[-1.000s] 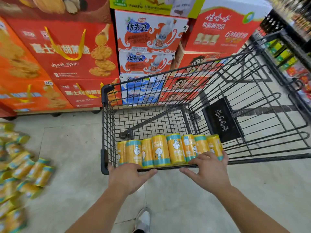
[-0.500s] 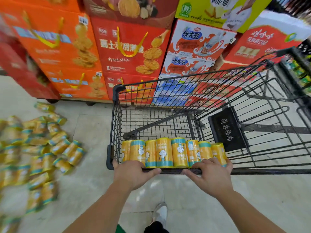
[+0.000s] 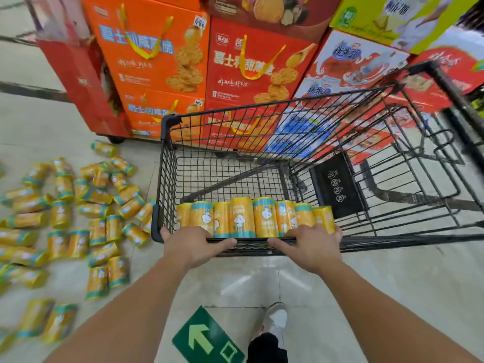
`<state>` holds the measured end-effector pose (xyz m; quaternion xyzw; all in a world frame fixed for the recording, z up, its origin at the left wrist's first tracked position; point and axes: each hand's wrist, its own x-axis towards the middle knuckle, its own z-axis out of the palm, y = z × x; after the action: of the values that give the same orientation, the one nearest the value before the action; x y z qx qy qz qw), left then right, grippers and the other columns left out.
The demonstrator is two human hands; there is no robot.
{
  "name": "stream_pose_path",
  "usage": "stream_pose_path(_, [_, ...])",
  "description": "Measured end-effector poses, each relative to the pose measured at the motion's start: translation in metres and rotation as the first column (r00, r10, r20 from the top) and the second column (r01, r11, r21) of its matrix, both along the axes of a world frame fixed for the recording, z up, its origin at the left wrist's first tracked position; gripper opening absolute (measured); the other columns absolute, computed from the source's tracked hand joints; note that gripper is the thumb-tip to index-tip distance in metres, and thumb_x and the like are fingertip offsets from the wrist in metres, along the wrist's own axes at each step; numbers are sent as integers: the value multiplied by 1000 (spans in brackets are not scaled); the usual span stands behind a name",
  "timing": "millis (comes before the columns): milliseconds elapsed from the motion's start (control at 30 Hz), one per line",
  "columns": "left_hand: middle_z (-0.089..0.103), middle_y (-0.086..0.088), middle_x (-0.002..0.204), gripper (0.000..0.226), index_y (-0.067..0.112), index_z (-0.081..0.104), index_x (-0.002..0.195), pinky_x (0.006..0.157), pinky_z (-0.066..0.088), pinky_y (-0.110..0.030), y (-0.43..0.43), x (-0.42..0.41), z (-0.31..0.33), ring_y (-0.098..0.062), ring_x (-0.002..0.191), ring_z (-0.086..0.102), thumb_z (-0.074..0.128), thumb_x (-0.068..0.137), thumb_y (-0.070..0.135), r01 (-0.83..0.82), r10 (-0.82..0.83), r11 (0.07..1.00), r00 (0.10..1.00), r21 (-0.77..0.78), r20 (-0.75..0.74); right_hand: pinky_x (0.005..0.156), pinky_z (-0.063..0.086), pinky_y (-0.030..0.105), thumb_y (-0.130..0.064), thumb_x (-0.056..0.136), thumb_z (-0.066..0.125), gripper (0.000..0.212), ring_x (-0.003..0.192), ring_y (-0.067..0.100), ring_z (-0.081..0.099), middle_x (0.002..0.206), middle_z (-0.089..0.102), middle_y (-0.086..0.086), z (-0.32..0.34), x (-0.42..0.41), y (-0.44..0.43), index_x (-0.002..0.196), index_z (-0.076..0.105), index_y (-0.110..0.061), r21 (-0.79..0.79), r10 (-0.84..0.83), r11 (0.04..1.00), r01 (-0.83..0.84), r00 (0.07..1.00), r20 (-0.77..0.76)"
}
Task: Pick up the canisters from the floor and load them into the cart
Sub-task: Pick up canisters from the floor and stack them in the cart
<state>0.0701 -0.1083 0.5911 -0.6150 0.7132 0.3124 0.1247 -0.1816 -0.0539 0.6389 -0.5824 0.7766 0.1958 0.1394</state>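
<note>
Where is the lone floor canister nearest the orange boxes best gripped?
Come from above and grip the canister across its yellow middle, between the teal end bands: it lies on its side, apart from the pile, so both long sides look free.

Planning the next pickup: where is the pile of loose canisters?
Head view, left side: the canisters lie scattered on the floor, just left of the cart, below the orange boxes.

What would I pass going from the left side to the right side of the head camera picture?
Canisters scattered on the floor → left hand gripping the cart rim → right hand on the same rim → the cart's folded wire flap.
</note>
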Motion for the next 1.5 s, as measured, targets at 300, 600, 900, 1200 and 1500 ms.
stream_pose_path(300, [63,8,72,90,28,71,78,104,11,-61,5,42,-1,-17,89,57,18,59,99,11,-11,1000,1000,15,-3,108,14,65,-99,60,8,91,131,22,40,115,60,-16,4,42,1,116,62,-52,80,-20,997,18,1000,21])
stream_pose_path(600, [60,9,119,61,29,65,117,104,38,-33,-3,87,4,-12,117,54,50,77,73,-234,208,972,784,32,-585,89,48,36,-95,62,14,92,107,11,59,116,64,-18,20,63,-35,123,61,-43,92,65,993,-74,994,88])
stream_pose_path(900, [65,4,96,23,18,69,101,78,46,-26,-54,224,30,-11,88,60,69,85,34,-814,590,579,462,-51,-662,75,47,29,-63,83,45,44,103,7,59,104,62,-16,33,289,-148,110,65,-35,-408,520,841,-356,737,431])
stream_pose_path(1200, [63,-2,94,54,16,63,108,80,50,-36,-4,362,-64,-24,84,62,68,69,53,-957,885,268,198,113,-421,74,49,32,-44,83,64,36,86,17,64,90,66,-4,-107,457,-124,110,62,-21,19,95,985,-169,639,763])
stream_pose_path(1500, [58,-7,119,56,14,54,126,89,46,-32,42,429,-368,-23,106,58,75,78,36,-887,921,377,329,268,-206,88,42,32,-36,84,72,56,108,30,60,107,63,9,-430,504,-87,129,48,-13,345,-347,923,171,758,552])
